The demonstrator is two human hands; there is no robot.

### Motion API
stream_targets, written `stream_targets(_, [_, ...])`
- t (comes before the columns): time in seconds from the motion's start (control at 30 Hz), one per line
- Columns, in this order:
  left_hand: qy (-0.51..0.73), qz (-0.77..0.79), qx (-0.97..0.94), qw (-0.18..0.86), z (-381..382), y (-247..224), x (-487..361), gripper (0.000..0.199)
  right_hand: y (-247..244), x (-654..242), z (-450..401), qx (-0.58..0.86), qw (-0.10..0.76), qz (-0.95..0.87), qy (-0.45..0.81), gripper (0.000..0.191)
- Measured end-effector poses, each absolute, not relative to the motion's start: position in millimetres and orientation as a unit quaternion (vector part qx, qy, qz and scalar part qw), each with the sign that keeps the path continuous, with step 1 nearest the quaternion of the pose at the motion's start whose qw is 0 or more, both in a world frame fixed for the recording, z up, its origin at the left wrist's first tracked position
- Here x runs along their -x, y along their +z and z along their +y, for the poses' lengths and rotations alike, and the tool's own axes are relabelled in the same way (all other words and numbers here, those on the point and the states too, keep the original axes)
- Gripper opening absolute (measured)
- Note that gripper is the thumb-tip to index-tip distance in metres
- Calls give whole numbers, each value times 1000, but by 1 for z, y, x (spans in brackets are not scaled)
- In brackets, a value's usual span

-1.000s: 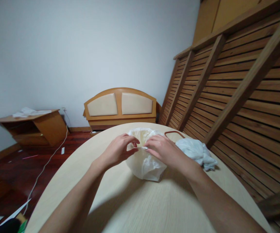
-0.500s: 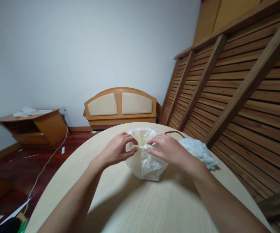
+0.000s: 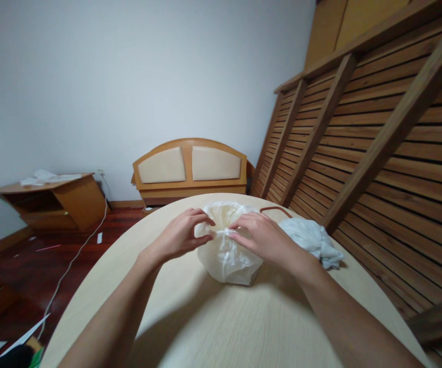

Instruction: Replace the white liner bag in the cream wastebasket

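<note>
A white translucent plastic bag [image 3: 228,263] stands on the round pale wooden table [image 3: 190,317], its top gathered at the middle and its back part open and puffed up. My right hand [image 3: 261,235] pinches the gathered, twisted part between thumb and fingertips. On the other side, my left hand [image 3: 182,232] curls its thumb and fingers around the bag's near edge; a small gap shows between the tips, and their contact with the plastic is partly hidden. What the bag contains cannot be made out.
A crumpled pale plastic bag [image 3: 313,240] lies on the table at right, beside a thin brown loop [image 3: 277,208]. Slatted wooden panels [image 3: 362,179] lean along the right. Beyond the table are a headboard [image 3: 190,163] and a low cabinet [image 3: 71,202]; a white cable [image 3: 67,268] crosses the floor.
Both hands have shifted slightly to the left, the right one drawing closer to the gathered middle. The upright bag has leaned a little left with them.
</note>
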State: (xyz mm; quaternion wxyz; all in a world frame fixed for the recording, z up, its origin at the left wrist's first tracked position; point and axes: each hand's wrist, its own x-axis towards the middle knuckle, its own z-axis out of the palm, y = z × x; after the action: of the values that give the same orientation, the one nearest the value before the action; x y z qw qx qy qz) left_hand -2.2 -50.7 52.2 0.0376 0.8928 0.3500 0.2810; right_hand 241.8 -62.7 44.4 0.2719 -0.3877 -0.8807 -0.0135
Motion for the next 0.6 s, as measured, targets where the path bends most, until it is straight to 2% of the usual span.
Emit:
stream_targets(0.17, [284,357,-888,63,-47,48,3,3,46,-238,-67,396,274,-876,-25,17])
stream_targets(0.37, [306,356,-872,138,-46,45,1,16,42,-235,-65,392,272,-878,-24,16])
stream_targets(0.6, [318,331,-869,188,-47,40,-4,12,42,-235,-64,394,271,-878,-12,21])
